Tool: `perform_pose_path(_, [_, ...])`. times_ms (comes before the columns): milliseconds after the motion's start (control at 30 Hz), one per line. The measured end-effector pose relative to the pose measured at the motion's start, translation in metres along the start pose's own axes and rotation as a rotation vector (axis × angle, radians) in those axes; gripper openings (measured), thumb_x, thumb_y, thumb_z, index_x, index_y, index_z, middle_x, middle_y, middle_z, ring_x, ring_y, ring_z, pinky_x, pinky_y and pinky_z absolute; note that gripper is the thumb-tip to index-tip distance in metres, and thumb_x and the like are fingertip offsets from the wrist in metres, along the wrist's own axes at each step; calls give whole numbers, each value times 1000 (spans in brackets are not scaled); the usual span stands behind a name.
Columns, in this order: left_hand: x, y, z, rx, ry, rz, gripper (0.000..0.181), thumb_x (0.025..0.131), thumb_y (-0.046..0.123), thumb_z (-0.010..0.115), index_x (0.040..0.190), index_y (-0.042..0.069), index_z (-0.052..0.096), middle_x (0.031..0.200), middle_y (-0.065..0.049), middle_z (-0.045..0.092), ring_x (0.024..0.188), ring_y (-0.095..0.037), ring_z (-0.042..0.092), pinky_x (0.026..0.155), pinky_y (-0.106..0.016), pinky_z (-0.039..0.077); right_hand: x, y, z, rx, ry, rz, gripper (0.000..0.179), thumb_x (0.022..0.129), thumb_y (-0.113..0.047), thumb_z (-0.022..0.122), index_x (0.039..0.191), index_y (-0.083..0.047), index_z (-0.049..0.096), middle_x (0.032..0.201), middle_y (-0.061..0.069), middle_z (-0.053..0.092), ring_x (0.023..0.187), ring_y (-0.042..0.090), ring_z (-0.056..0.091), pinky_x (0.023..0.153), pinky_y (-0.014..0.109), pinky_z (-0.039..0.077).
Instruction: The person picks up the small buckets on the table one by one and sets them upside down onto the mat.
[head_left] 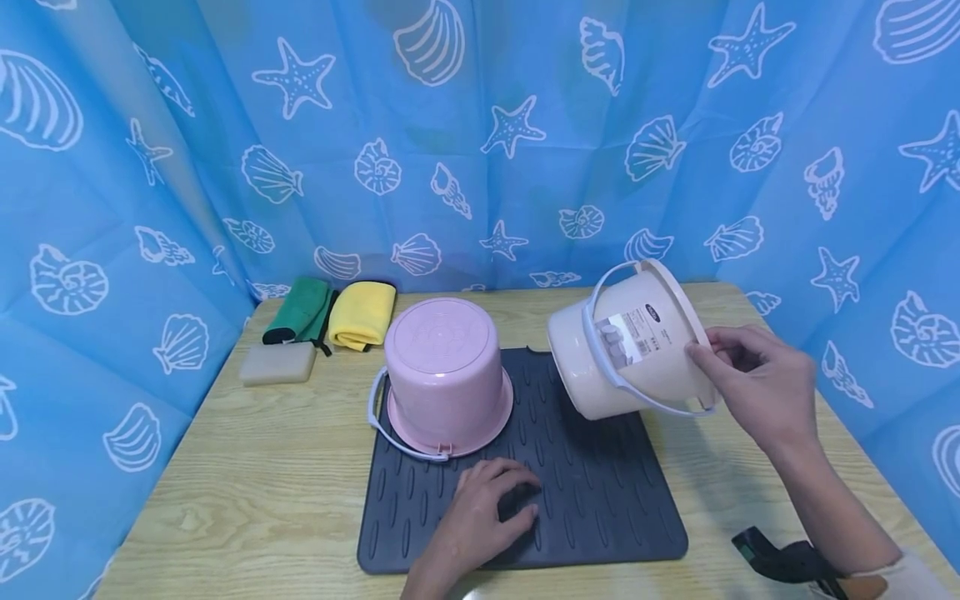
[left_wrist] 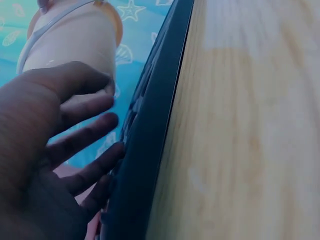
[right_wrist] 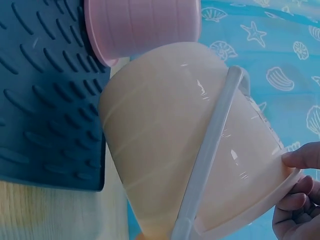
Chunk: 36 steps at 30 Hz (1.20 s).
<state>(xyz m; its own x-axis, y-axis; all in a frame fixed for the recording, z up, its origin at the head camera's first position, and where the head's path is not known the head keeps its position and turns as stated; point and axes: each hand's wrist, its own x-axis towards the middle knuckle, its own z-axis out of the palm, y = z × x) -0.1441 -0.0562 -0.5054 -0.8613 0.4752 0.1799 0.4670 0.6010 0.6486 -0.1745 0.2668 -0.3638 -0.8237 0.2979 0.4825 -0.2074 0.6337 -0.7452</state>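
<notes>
A cream bucket [head_left: 660, 367] with a grey-blue handle and a paper label is tilted on its side in the air, its rim facing right. My right hand [head_left: 757, 375] pinches that rim between thumb and fingers, as the right wrist view [right_wrist: 300, 185] also shows. Upside down on the dark ribbed mat [head_left: 600, 500] stands a pink bucket [head_left: 446, 383], its handle lowered to the left. Just in front of it, my left hand [head_left: 483, 517] is over the mat with loosely bent fingers and nothing in them. Whether its fingertips touch the mat, I cannot tell.
On the wooden table's [head_left: 225, 467] back left lie a green cloth [head_left: 300, 308], a yellow cloth [head_left: 362, 315] and a pale soap-like block [head_left: 277, 364]. A blue curtain [head_left: 480, 150] with shells and starfish encloses the back and sides.
</notes>
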Motion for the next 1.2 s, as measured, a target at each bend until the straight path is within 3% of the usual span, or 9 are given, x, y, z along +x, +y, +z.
perform_pose_path(233, [15,12,-6,-155,128,44,34,93,33,69,125,20,68,120,10,64,108,-13,61,93,-36,51,4,1,-3,23,8,42,28,85,-18,82,106,-1,77,83,-9,64,69,6,60,58,11,49])
perform_pose_path(467, [42,23,-11,-289,261,109,50,93,34,70,139,23,56,125,4,60,110,-20,60,89,-40,53,6,2,-5,35,16,79,28,86,-22,81,106,-3,76,82,-7,65,70,8,60,59,12,50])
perform_pose_path(767, [73,33,-17,-311,242,45,82,88,51,71,156,39,26,156,10,32,139,-19,39,107,-47,42,5,6,-5,40,19,145,32,86,-26,81,108,-3,76,80,-10,66,69,8,60,55,14,49])
perform_pose_path(967, [100,40,-36,-281,260,76,97,82,53,74,159,39,16,163,11,17,150,-14,16,113,-58,27,8,6,-3,96,28,179,32,85,-21,81,110,-1,75,79,-11,67,70,6,62,56,14,49])
perform_pose_path(1200, [128,43,-46,-309,232,93,104,76,57,76,157,46,11,165,12,8,151,-15,10,112,-64,23,11,10,-2,179,51,204,29,83,-12,82,108,2,75,81,-12,70,70,6,64,59,13,50])
